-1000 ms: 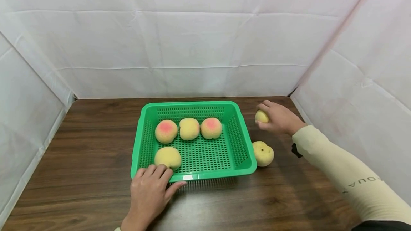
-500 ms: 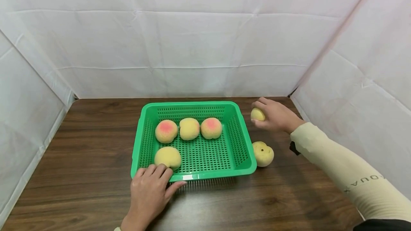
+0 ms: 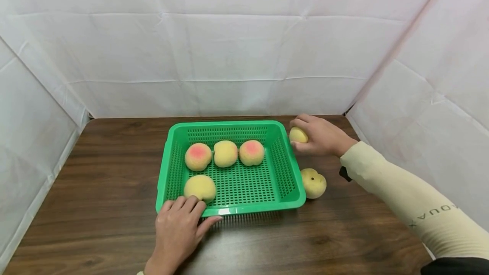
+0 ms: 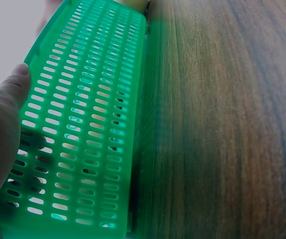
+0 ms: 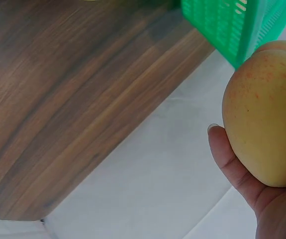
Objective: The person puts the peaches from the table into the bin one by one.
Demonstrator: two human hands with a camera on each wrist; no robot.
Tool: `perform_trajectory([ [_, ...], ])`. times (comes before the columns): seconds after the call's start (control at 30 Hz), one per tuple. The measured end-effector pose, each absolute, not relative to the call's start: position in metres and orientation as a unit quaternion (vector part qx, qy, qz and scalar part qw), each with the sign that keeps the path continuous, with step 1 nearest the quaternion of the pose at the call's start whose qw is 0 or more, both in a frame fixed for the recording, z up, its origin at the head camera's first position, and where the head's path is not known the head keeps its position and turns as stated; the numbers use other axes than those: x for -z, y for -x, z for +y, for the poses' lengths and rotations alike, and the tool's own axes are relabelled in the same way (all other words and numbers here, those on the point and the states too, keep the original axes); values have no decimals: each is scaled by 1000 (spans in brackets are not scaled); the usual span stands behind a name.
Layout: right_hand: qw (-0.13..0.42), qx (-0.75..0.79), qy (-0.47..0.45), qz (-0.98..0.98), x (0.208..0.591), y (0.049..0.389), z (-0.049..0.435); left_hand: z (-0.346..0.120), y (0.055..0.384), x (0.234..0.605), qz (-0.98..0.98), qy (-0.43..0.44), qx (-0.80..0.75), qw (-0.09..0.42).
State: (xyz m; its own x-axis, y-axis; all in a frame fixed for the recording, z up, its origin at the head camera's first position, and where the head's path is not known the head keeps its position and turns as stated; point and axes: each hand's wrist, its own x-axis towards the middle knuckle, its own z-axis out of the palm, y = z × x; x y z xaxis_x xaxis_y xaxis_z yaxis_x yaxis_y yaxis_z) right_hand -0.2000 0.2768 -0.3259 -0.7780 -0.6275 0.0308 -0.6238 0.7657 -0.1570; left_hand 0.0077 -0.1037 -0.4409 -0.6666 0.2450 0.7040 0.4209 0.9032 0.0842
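Note:
My right hand (image 3: pixel 318 135) grips a yellow peach (image 3: pixel 298 135) at the far right corner of the green basket (image 3: pixel 263 209). Faint red flecks show on that peach (image 5: pixel 269 114) in the right wrist view. My left hand (image 3: pixel 177 228) holds the basket's near rim at its left end, fingers over the edge and thumb along the outer wall. Inside the basket, a red-topped peach (image 3: pixel 198 156), a yellow peach (image 3: pixel 225 153) and another red-topped peach (image 3: pixel 251 152) form a row. One more yellow peach (image 3: pixel 200 188) lies by my left fingertips.
A yellow peach (image 3: pixel 313 183) with a dark stem hole sits on the brown wooden table (image 3: pixel 99 207), against the basket's right side. White sheeting (image 3: pixel 229 54) hangs behind the table and along both sides.
My right hand has carried its peach leftward and slightly away from me, up to the basket's right rim. The left hand, the basket and the other peaches have stayed put.

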Motion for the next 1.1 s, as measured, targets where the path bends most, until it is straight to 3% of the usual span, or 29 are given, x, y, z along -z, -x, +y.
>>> perform_trajectory([
  [1.1, 19, 68, 452, 889, 319, 191, 218, -102, -8, 442, -905, 181, 121, 365],
])
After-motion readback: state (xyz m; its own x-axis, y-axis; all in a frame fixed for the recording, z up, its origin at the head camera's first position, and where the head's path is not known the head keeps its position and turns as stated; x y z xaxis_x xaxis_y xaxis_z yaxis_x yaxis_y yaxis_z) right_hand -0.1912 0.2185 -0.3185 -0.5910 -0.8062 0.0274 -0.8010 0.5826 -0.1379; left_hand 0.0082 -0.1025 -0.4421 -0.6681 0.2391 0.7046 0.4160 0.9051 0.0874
